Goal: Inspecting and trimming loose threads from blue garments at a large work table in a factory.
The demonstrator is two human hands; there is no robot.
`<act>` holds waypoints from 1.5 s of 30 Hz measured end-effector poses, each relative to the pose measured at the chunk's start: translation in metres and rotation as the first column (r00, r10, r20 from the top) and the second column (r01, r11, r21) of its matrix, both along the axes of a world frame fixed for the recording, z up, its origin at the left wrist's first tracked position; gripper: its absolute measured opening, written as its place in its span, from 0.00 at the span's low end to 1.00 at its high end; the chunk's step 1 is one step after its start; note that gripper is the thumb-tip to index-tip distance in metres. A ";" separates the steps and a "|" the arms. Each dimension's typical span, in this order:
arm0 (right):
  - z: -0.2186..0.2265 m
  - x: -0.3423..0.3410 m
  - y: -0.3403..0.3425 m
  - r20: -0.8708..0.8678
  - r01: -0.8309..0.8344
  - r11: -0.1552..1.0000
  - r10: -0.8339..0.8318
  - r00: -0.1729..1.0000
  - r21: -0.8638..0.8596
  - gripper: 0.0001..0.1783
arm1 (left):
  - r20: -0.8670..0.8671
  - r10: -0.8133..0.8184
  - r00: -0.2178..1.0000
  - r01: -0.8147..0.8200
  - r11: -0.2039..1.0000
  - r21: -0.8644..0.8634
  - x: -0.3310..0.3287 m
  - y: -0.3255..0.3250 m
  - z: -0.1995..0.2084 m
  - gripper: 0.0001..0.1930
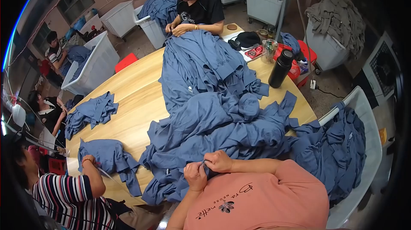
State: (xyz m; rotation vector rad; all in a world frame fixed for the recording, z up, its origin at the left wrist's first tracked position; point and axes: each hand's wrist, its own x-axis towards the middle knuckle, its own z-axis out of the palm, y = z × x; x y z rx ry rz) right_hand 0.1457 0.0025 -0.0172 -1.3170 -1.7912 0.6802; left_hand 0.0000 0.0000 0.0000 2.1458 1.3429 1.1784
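A large heap of blue garments (214,127) covers the near side of the wooden table and spreads toward the far edge. At its near edge, right in front of my body, my left hand (195,176) is closed on a bit of blue cloth. My right hand (218,162) pinches the same garment just to the right, the two hands almost touching. Only a small fold of fabric shows between my fingers; which part of the garment it is, I cannot tell. Loose cloth hangs beneath and to the left of my hands.
The wooden table (132,84) has a black thermos (281,69) at right. A white bin (371,144) of blue garments stands at my right. Across the table, a co-worker (198,7) handles blue cloth; at left, another in a striped shirt (64,193) works on a blue garment.
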 end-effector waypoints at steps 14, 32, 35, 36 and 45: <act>-0.007 0.027 0.016 0.272 -0.073 0.892 -0.057 0.960 0.445 0.08 | -0.151 -0.175 0.973 0.134 0.959 -0.252 -0.015 0.028 -0.003 0.05; 0.010 0.011 0.021 0.530 -0.478 0.833 0.282 0.800 0.279 0.01 | 0.047 -0.081 0.996 0.093 0.816 -0.570 -0.041 0.037 -0.007 0.08; 0.021 0.011 0.017 0.450 -0.478 0.820 0.315 0.835 0.314 0.04 | 0.119 -0.041 0.992 0.117 0.652 -0.749 -0.041 0.037 -0.004 0.07; 0.024 0.011 0.014 0.359 -0.428 0.786 0.281 0.890 0.446 0.07 | 0.120 -0.038 0.992 0.116 0.652 -0.750 -0.040 0.037 -0.003 0.07; 0.028 0.014 0.005 0.227 -0.317 0.752 0.225 0.948 0.578 0.07 | 0.348 0.068 0.935 0.235 0.617 -0.751 -0.033 0.036 0.003 0.04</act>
